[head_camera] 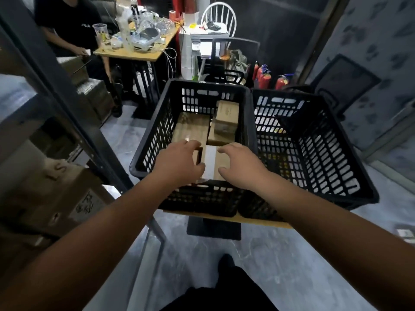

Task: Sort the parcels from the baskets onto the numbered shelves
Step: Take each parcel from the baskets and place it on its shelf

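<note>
- The person stands in front of two black plastic baskets that sit side by side on a small table. Both arms reach into the left basket.
- The left hand has its fingers curled over the top edge of a brown parcel near the front wall of this basket, with the thumb low on its side. It looks like a grip that is just closing; I cannot tell if it is already firm.
- The right hand hangs over the pale box just beside that parcel, fingers and thumb spread and bent, holding nothing.
- More parcels lie further back: a flat carton and a small stack of boxes at the far wall.
- The right basket seems to hold nothing, as far as its mesh lets me see.
- The shelves stand at the left, with cartons on them. One carton carries hand-written marks.
- To do this step well, I think each hand should take one parcel by its two opposite sides, lift it straight up past the basket rim, and turn it so the label can be read before choosing a shelf.
- The parcels are packed close, so a tilted pull may catch a neighbour.
</note>
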`<state>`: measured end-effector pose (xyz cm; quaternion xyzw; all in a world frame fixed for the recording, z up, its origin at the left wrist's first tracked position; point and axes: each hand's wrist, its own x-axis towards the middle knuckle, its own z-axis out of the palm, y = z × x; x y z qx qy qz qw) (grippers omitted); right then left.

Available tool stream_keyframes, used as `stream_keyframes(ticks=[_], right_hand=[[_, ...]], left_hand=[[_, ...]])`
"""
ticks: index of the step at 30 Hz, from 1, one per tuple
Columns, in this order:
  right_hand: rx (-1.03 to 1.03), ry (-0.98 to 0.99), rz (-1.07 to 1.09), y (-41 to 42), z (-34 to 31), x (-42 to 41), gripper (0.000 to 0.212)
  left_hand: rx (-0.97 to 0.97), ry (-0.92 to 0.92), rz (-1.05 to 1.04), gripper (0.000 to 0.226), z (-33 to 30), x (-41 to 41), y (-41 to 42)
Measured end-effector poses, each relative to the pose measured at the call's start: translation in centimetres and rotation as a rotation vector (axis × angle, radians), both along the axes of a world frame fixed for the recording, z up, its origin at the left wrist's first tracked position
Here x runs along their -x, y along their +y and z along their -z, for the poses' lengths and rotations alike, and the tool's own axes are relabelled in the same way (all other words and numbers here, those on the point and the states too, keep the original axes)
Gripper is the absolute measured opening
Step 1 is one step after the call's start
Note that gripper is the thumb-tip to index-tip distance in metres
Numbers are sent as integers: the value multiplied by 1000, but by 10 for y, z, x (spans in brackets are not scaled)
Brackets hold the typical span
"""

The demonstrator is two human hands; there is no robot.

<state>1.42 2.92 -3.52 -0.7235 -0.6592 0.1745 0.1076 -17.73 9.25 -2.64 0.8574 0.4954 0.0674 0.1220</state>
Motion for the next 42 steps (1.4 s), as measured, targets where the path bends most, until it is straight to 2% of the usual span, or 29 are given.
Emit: stream_keyframes(ticks=[5, 12, 18, 20, 22, 24, 28, 34, 39, 42], right_hand=[[68, -26, 31, 57, 14, -17, 65], [144, -68, 40, 150, 22, -49, 43], [219, -97, 60, 226, 33, -66, 44], [259, -102, 102, 245, 42, -69, 57], [298, -108, 125, 260, 49, -70, 81], [313, -133, 143, 267, 53, -72, 95], [335, -118, 150, 278, 62, -76, 105], [298, -127, 77, 281, 69, -77, 95], [227, 38, 15, 275, 75, -78, 85], [164, 139, 59, 267, 74, -81, 84]], left_hand=[[16, 39, -1, 75, 10, -34, 49], [65, 129, -61, 80, 24, -78, 130], [129, 188, -108, 79, 40, -102, 187], [155, 209, -106, 80, 47, -107, 201], [180, 231, -108, 81, 53, -111, 214], [194, 253, -109, 81, 58, -112, 221], [235, 255, -118, 81, 70, -114, 239], [223, 221, -92, 82, 80, -115, 258], [256, 142, -40, 90, 89, -111, 258], [248, 79, -17, 88, 95, -110, 253]])
